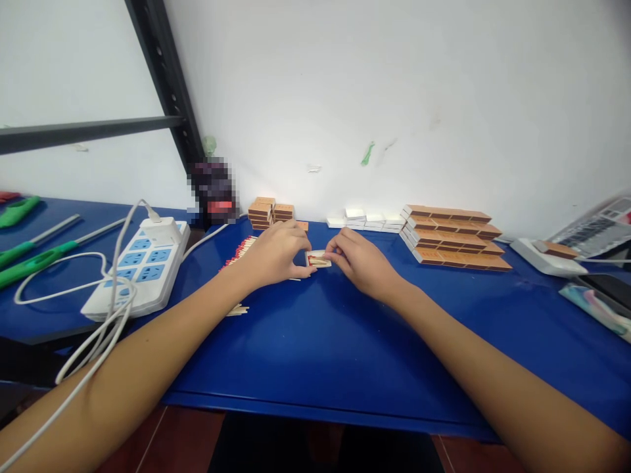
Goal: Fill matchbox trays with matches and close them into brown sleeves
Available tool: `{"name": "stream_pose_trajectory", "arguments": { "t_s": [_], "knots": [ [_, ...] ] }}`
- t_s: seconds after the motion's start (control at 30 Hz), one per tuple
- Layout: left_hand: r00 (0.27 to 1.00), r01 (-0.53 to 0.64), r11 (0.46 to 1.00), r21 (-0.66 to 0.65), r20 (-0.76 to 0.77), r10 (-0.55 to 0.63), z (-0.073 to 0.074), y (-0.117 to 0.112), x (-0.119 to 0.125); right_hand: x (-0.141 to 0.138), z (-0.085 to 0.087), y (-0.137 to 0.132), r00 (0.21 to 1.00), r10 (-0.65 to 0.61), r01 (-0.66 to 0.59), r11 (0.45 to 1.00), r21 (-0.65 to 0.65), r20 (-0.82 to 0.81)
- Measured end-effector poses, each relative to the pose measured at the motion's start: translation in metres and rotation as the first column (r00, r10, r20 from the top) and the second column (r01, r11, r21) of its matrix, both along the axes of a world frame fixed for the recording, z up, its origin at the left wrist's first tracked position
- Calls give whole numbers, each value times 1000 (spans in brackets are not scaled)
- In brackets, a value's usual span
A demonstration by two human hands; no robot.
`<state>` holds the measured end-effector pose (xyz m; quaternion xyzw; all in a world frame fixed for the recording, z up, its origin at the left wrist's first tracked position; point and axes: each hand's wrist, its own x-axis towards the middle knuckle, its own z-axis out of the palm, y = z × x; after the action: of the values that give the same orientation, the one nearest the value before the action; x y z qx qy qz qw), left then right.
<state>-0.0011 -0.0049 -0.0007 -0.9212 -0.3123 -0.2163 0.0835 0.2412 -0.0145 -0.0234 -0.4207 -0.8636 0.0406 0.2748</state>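
A small white matchbox tray with some matchsticks lying in it is between my two hands, over the blue table. My left hand grips its left end, thumb in front and fingers behind. The pinched fingertips of my right hand meet the tray's right end; whether they also hold a matchstick is too small to tell. A heap of red-tipped matchsticks lies beside my left hand, partly hidden by it. More pale matchsticks stick out from behind my left forearm.
Brown matchboxes are stacked behind my left hand. White trays line the wall, and a large stepped stack of matchboxes stands right. A power strip with looping white cable lies left, near green-handled tools. A white device sits far right.
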Motion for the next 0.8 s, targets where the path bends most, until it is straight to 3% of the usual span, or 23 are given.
{"name": "stream_pose_trajectory", "arguments": {
  "t_s": [0.2,0.4,0.63,0.8],
  "knots": [
    [997,47,999,-1,59,-47,-2,-2,3,-4,-2,-4,999,32,-32,1000,0,-24],
    [996,-74,994,84,47,70,4,6,-4,-10,2,-13,990,47,-41,998,46,-135],
    [976,-218,969,120,40,214,11,8,-9,-30,-7,-23,994,112,-112,977,-179,-12],
    [976,-219,970,104,24,218,12,5,-8,-32,-5,-25,995,102,-104,965,-242,-20]
  ]
}}
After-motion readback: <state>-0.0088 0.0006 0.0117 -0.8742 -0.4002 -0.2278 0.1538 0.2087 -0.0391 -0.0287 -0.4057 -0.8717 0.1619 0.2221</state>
